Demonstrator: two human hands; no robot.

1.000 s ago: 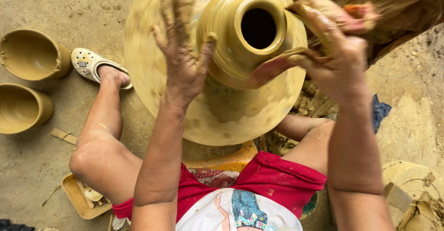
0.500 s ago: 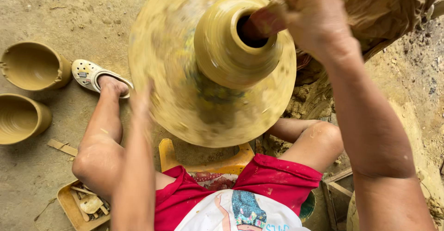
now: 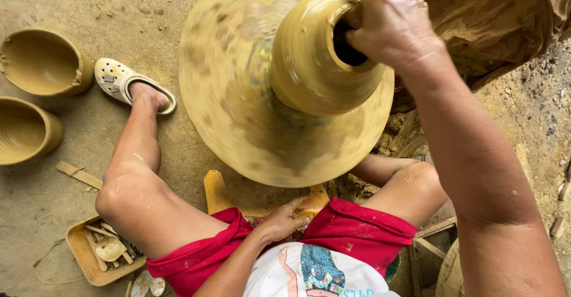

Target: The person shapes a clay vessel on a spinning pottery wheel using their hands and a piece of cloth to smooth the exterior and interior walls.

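I see the right hand (image 3: 389, 26) curled on the rim of the clay pot (image 3: 315, 59) | pot on the blurred wheel (image 3: 238, 106) | left hand (image 3: 284, 221) loosely spread, resting on the yellow stool (image 3: 217, 193)

Ochre-yellow wet clay vase (image 3: 309, 59) at upper centre; bright red cloth shorts (image 3: 357, 234) below (paint-flecked); cream perforated rubber clog (image 3: 122, 80) at left.

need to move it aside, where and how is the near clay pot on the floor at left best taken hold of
Judging by shape, grip the clay pot round its outer wall with both palms low down, coming straight from above and either side. It stands upright, mouth open, apart from the second pot behind. The rim looks thin and possibly soft, so pinching there would likely deform it.
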